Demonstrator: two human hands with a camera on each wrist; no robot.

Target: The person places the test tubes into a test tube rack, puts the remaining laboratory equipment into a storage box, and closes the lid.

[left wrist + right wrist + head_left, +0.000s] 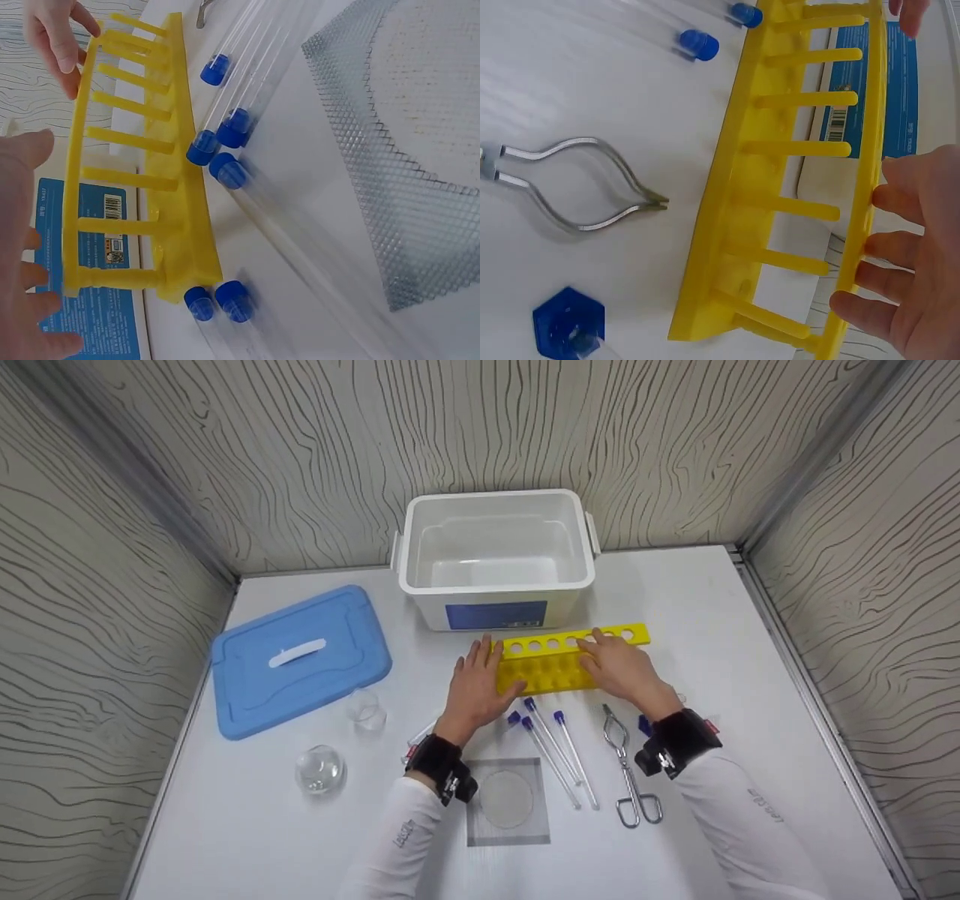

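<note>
A yellow test tube rack (555,675) with a row of round holes stands in front of the white box. My right hand (621,666) rests its fingertips on the top rail near the right end. In the right wrist view those fingers (870,311) touch the rail's edge. My left hand (476,690) is over the rack's left end, fingers spread. The left wrist view shows these fingers (45,304) beside the rail, holding nothing. Several blue-capped test tubes (572,750) lie just in front of the rack. Metal crucible tongs (622,751) lie to their right.
The white box (495,587) stands open at the back, its blue lid (330,690) flat at left. A clear beaker (366,711) and round glass vessel (320,770) stand left. Wire gauze (506,799) lies in front. A blue hexagonal base (568,324) is by my right wrist.
</note>
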